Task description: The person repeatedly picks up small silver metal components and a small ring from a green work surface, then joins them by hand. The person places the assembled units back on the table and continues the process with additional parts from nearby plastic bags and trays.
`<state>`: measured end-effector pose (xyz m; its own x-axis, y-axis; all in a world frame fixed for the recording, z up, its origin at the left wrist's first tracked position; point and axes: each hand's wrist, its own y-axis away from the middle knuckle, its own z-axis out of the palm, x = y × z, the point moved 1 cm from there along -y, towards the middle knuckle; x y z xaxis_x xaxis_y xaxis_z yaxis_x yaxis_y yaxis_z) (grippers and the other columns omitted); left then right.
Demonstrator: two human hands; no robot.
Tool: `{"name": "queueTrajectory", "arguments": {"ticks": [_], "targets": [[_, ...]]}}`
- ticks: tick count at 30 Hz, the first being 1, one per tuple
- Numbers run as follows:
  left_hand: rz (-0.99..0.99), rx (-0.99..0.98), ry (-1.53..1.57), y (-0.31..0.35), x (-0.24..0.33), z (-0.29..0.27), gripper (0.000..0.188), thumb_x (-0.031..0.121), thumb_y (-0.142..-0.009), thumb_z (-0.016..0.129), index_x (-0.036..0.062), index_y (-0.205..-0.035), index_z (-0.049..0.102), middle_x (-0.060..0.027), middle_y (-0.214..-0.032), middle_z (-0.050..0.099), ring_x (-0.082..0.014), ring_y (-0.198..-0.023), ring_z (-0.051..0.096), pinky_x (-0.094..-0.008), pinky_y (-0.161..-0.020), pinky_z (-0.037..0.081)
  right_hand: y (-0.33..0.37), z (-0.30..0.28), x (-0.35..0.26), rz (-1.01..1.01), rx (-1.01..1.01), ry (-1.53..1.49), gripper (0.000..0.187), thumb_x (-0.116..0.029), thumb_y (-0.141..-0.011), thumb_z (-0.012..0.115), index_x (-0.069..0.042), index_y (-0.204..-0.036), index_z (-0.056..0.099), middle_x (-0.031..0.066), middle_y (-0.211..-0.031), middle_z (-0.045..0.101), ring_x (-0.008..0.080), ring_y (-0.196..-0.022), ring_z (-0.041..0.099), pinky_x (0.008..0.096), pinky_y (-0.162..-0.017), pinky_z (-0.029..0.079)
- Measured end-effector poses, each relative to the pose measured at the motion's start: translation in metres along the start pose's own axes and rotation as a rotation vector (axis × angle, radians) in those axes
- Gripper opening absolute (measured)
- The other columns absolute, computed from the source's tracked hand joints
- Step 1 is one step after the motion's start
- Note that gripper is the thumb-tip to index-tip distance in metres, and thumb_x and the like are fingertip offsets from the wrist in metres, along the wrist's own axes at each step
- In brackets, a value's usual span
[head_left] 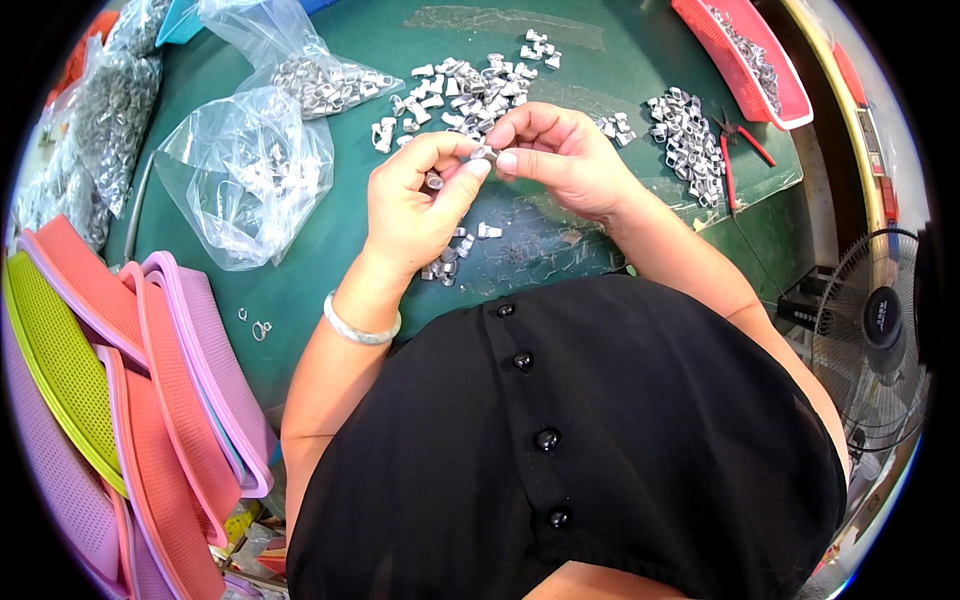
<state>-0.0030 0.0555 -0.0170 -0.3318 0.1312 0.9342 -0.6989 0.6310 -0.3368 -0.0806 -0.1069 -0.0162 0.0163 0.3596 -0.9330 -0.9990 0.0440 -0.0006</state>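
Observation:
Both my hands meet over the green table, closed around one small silver ring-shaped metal piece (484,153). Thumb and forefinger of my left hand (408,205) pinch it from the left, and a second silver piece (433,181) sits in the curl of the same hand's fingers. From the other side my right hand (572,165) grips the first piece with thumb and fingertips. Just beyond the hands spreads a loose pile of similar silver pieces (455,85). A smaller cluster (440,268) lies below them, near my body.
To the right are another heap of pieces (688,145), red-handled pliers (729,165) and a pink basket (795,112) holding more. Clear plastic bags (225,185) lie at left, above stacked colored baskets (200,330). A black fan (880,320) stands at far right.

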Motion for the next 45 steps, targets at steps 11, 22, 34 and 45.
{"name": "queueTrajectory", "arguments": {"ticks": [11,22,34,45], "targets": [[-0.02,0.01,0.035,0.0,-0.007,-0.001,0.014,0.003,-0.079,0.066,0.0004,-0.092,0.064,0.0,-0.075,0.059,-0.0047,-0.063,0.05,-0.019,-0.056,0.041,0.003,0.004,-0.01,-0.125,0.057,0.28,0.015,-0.002,-0.082,0.061,-0.001,-0.097,0.061,0.0013,-0.09,0.061,0.0074,-0.083,0.056,0.0221,-0.074,0.046],[-0.045,0.025,0.047,0.002,-0.009,0.0,0.02,0.005,-0.077,0.07,0.0016,-0.096,0.066,-0.0031,-0.078,0.061,-0.0064,-0.065,0.054,-0.0203,-0.059,0.044,0.003,0.004,-0.012,-0.401,0.012,0.598,0.017,0.007,-0.08,0.058,0.002,-0.096,0.058,0.0068,-0.094,0.057,0.014,-0.089,0.054,0.0262,-0.079,0.043],[-0.162,-0.037,0.157,0.001,-0.005,0.0,0.015,0.005,-0.078,0.068,0.0002,-0.092,0.064,0.0036,-0.068,0.054,-0.0022,-0.061,0.046,-0.0176,-0.054,0.037,0.002,0.004,-0.013,-0.483,-0.009,0.64,0.018,0.01,-0.079,0.057,0.003,-0.095,0.059,0.0087,-0.094,0.058,0.0169,-0.09,0.056,0.0278,-0.079,0.044],[-0.039,0.027,0.079,0.001,-0.004,0.002,0.016,-0.001,-0.076,0.067,0.0014,-0.091,0.064,0.0039,-0.068,0.054,-0.0021,-0.059,0.044,-0.0175,-0.054,0.037,0.004,0.003,-0.006,-0.356,0.023,0.526,0.018,0.006,-0.082,0.058,0.002,-0.1,0.057,0.0072,-0.099,0.057,0.0132,-0.093,0.055,0.0259,-0.081,0.045]]}}
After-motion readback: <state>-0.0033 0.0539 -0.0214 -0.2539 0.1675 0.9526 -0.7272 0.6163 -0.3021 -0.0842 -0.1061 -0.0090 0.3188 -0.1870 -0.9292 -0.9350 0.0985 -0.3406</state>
